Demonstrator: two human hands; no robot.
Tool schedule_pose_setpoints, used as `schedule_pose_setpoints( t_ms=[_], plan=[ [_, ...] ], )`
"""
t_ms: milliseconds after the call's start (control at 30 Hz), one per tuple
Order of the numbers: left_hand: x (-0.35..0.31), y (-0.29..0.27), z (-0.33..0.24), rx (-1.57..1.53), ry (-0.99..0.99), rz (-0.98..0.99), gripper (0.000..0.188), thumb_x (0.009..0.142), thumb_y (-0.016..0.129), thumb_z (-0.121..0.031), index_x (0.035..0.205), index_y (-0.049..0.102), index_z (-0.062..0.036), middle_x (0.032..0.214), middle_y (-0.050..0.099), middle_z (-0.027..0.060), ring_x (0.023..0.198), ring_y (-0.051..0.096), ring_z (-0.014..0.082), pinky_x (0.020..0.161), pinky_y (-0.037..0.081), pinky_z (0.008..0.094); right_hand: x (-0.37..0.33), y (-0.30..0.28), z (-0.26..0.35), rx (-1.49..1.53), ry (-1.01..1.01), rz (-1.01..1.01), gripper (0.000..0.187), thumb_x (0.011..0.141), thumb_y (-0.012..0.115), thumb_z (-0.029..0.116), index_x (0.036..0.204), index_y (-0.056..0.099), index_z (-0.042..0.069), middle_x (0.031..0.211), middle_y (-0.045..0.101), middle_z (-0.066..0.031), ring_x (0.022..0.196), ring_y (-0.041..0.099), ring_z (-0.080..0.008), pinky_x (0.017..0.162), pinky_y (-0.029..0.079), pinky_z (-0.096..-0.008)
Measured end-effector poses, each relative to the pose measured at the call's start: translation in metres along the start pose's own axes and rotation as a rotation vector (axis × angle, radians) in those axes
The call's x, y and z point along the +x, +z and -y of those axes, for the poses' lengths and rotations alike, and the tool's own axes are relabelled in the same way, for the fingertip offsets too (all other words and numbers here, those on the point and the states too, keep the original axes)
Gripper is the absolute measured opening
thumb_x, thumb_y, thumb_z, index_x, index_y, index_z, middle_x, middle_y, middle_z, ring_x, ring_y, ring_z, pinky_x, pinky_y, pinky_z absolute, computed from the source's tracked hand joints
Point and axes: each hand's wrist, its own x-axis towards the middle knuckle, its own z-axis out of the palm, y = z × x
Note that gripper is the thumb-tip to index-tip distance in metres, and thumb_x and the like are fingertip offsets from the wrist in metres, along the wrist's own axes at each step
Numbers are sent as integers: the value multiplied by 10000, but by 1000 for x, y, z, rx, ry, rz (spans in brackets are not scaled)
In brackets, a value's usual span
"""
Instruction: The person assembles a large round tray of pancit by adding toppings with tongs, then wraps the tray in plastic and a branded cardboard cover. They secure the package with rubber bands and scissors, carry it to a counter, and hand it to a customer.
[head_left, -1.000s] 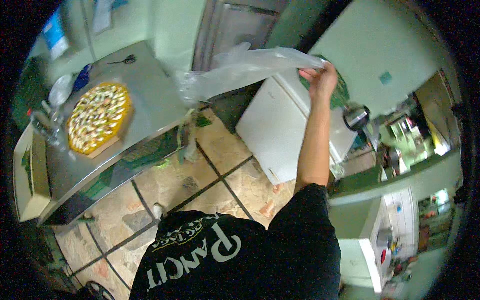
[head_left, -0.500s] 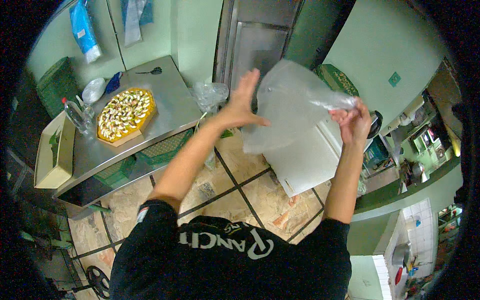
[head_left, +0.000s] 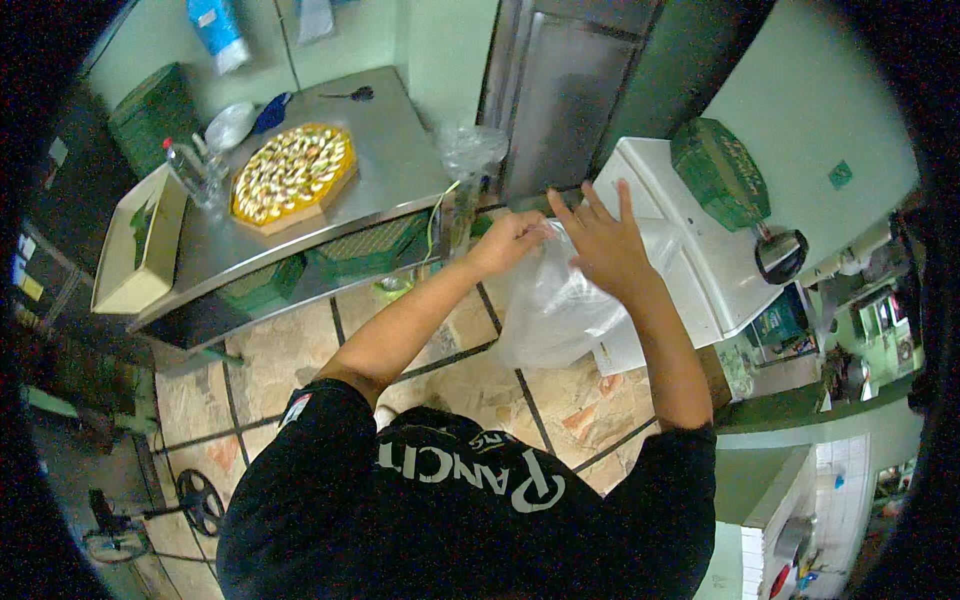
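Note:
My left hand (head_left: 508, 243) is closed, pinching the upper edge of a clear plastic bag (head_left: 560, 318) in front of me. The bag hangs down from it above the tiled floor. My right hand (head_left: 607, 248) is open with its fingers spread, over the bag's upper right side; whether its palm touches the plastic is hidden. To the left, a tray of orange-yellow food topped with pale slices (head_left: 295, 172) rests on a steel table (head_left: 395, 130), apart from both hands.
A clear bottle (head_left: 190, 170), a cream box (head_left: 140, 245) and dark scissors (head_left: 350, 94) are on the steel table. Bundled clear plastic (head_left: 470, 150) hangs at its right end. Beyond my right hand stands a white chest-like unit (head_left: 700, 265) bearing a green woven basket (head_left: 720, 170).
My left hand has closed on the bag's edge. My right hand has let go, opened its fingers and moved left, close to the left hand. The bag now hangs lower.

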Motion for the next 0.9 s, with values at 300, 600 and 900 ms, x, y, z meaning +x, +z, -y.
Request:
schedule_pose_setpoints(
  t_ms=[300, 600, 900],
  plan=[
    [-220, -131, 121, 684, -424, 323, 366, 800, 640, -410, 970, 694, -90, 927, 694, 92, 851, 655, 282, 783, 492, 392, 103, 86, 55, 770, -384, 101, 122, 799, 603, 162, 810, 625, 43, 782, 638, -154, 742, 615, -354, 688, 479, -433],
    [-452, -272, 82, 1270, -941, 185, 280, 784, 630, -395, 928, 706, -168, 951, 672, 88, 901, 636, 258, 809, 441, 428, 107, 224, 168, 732, -406, 452, 182, 795, 587, 185, 892, 680, 63, 757, 665, -135, 742, 631, -337, 734, 502, -406],
    [-683, -278, 114, 988, -1355, 465, 306, 794, 592, -509, 953, 695, -268, 1014, 662, 13, 980, 615, 258, 905, 376, 525, 46, 451, 325, 668, -720, 992, 171, 750, 567, 73, 846, 709, 64, 805, 683, -152, 721, 630, -336, 667, 493, -369]
  ],
)
